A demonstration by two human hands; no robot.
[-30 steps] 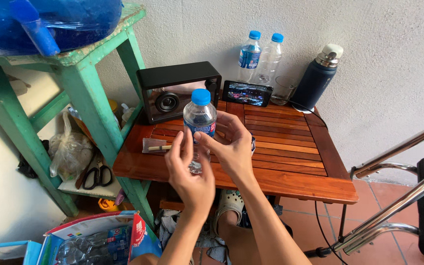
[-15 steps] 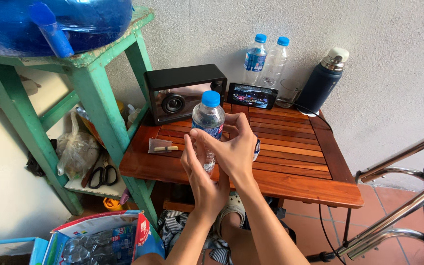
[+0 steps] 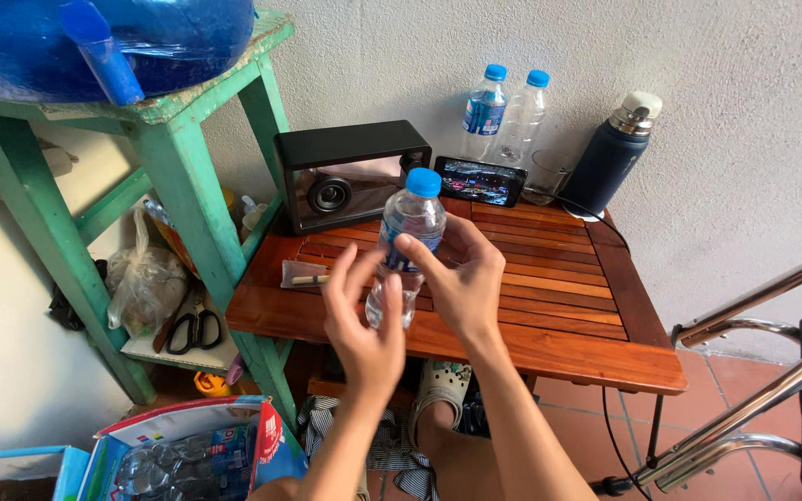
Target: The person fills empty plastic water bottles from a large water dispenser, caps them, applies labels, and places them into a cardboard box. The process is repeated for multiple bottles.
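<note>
Head view: right hand [image 3: 461, 283] grip clamped around the water bottle [image 3: 403, 246], upright above the bench [image 3: 549, 315] for steadiness; left hand [image 3: 364, 325] fingers spread apart, touching its lower body.

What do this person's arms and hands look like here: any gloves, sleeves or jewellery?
Both are bare. The left hand and the right hand wear no gloves, and no rings, watch or bracelet show on the sides in view. Both forearms are uncovered down to the bottom edge of the picture, so no sleeve appears. The fingers are slim with short, unpainted nails, as far as can be told.
</note>
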